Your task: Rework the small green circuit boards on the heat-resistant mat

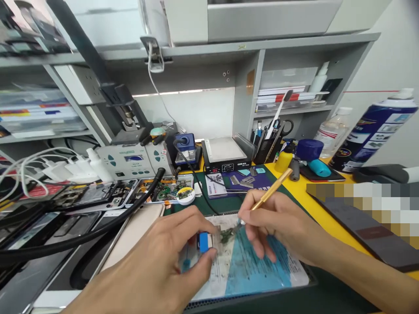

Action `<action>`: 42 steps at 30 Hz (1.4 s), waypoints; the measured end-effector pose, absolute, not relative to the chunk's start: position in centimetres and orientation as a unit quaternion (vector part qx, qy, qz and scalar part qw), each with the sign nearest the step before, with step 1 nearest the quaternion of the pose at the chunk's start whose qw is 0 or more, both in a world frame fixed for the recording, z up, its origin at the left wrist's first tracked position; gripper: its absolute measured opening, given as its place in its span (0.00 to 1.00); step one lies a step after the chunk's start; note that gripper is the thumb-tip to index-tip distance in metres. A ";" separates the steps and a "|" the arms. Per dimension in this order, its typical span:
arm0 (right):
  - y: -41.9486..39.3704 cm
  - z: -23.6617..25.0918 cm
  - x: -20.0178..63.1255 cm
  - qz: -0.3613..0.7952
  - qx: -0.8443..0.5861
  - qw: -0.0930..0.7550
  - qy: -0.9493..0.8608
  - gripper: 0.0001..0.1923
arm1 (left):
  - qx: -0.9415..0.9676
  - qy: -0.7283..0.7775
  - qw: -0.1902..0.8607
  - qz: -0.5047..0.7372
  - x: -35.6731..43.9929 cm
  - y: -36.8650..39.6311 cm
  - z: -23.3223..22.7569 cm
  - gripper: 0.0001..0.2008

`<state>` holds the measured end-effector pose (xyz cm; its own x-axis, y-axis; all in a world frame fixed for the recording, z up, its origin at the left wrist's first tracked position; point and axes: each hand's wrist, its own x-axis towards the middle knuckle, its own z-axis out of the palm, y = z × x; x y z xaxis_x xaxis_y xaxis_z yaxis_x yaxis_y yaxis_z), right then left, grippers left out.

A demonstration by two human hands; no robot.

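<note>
My left hand (173,250) is closed, with thumb and fingertips pinching a small blue-and-white block (204,242). Just right of the block, a small green circuit board piece (226,236) lies on a stained blue-and-white work pad (244,279). My right hand (268,222) grips a slim gold-handled pen-shaped tool (271,189) like a pencil. The tool slants down to the left, its tip at the right edge of the board piece. Whether that tip is a blade or a brush is too small to tell, as is any contact with the board.
A black cable (131,207) arcs across the left side, above several opened phones. Behind the pad stand a soldering station (134,159), a hot plate (225,152) and a pen holder (266,146). A phone (356,231) and a spray can (369,131) are at right.
</note>
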<state>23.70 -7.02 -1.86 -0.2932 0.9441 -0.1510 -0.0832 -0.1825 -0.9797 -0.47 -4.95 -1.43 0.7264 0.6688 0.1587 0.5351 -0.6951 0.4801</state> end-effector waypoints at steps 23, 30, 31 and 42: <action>-8.6 -2.3 22.4 0.566 -0.504 0.410 -0.507 0.10 | 0.828 0.308 0.395 0.252 -0.4 -3.3 -2.9 0.13; -8.4 -2.1 22.2 0.563 -0.521 0.393 -0.507 0.12 | 0.808 0.300 0.437 0.256 -0.2 -3.0 -2.7 0.09; -8.4 -2.1 22.3 0.564 -0.520 0.393 -0.507 0.12 | 0.810 0.297 0.433 0.261 -0.2 -2.9 -2.7 0.10; -8.6 -2.5 22.3 0.560 -0.506 0.383 -0.533 0.10 | 0.835 0.261 0.409 0.258 -0.5 -2.9 -2.9 0.11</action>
